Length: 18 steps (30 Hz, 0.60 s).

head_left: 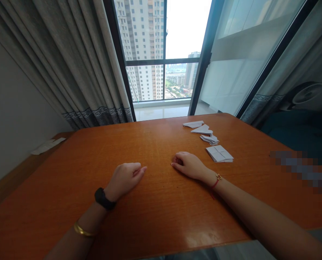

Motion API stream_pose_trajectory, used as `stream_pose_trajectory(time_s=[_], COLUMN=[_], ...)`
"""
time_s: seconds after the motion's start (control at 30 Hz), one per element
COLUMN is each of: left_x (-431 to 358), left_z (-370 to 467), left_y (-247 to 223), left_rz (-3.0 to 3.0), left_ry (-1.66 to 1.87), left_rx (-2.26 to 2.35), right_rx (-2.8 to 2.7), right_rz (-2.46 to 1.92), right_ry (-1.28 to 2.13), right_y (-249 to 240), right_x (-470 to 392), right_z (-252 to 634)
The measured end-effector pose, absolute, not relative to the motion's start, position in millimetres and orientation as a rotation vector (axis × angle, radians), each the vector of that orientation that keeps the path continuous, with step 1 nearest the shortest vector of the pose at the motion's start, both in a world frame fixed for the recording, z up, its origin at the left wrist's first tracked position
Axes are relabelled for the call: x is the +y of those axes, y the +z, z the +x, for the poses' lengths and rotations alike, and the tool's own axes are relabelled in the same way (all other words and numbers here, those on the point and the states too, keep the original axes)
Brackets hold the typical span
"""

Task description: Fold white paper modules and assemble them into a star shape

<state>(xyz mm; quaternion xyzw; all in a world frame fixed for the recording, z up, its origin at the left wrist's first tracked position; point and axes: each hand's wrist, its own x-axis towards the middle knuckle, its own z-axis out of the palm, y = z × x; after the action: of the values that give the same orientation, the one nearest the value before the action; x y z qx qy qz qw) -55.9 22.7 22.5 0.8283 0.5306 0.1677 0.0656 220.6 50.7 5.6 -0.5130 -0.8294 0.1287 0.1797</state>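
My left hand (126,179) rests on the wooden table (150,216), its fingers curled in with nothing visible in them. To its right, my right hand (189,165) also lies on the wood, loosely closed and apparently holding nothing. Just beyond my right hand sits a stack of folded white paper squares (219,154). Behind that stack are a small pile of folded paper pieces (209,139), a pointed folded paper (202,129) and a flatter folded paper (193,124). Neither hand touches any of the papers.
White paper (47,145) lies on a ledge at the far left. A curtain (96,72) hangs behind the table, beside a glass window and door. On the right are a fan (307,93) and a blurred, pixelated patch over the table edge.
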Motion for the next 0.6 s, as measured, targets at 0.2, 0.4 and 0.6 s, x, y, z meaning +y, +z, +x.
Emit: stream_pose_trajectory(time_s=[0.2,0.4,0.6], left_x=[22.9,22.6,21.9], left_z=[-54.5,-53.9,-52.3], left_y=[22.3,21.6,22.1], left_rz=[2.488,2.494,2.499], left_ry=[0.479,0.472,0.439], left_rx=[1.569,1.558,1.564], right_rx=[-2.336,-2.344,-2.345], right_rz=[-1.434,-1.435,-1.437], right_ry=[0.361,0.365,0.375], right_y=[3.7,4.7,4.9], right_x=[51.5,51.2,50.9], right_z=[221.2,221.1,221.2])
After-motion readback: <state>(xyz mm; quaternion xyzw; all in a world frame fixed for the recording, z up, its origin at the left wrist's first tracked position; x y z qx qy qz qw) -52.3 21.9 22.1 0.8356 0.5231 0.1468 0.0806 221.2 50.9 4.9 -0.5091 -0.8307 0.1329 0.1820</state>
